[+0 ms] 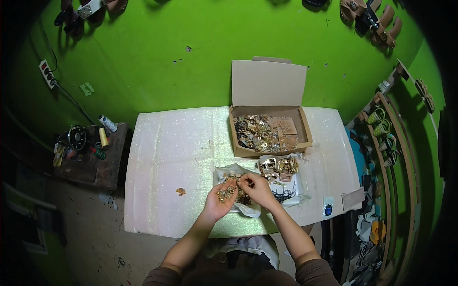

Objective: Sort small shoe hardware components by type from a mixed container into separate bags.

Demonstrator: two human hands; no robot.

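Note:
My left hand (217,206) is turned palm up and cups several small gold and silver metal fittings (226,193). The fingers of my right hand (259,192) pinch together at the left fingertips; whatever is between them is too small to make out. Both hands are over a shallow tray lined with whitish plastic (250,210), where more small metal pieces (242,198) lie partly hidden beneath them. To the right, a second white tray (299,188) holds a heap of gold and silver buckles (270,165) and some thin black strands (285,194).
An open cardboard box (274,151) full of mixed metal fittings stands behind the trays, its lid against the green wall. A small brownish scrap (180,191) lies left on the glittery white table (162,157). At far left is a dark stand (88,171) with thread spools; shoe racks (387,190) line the right.

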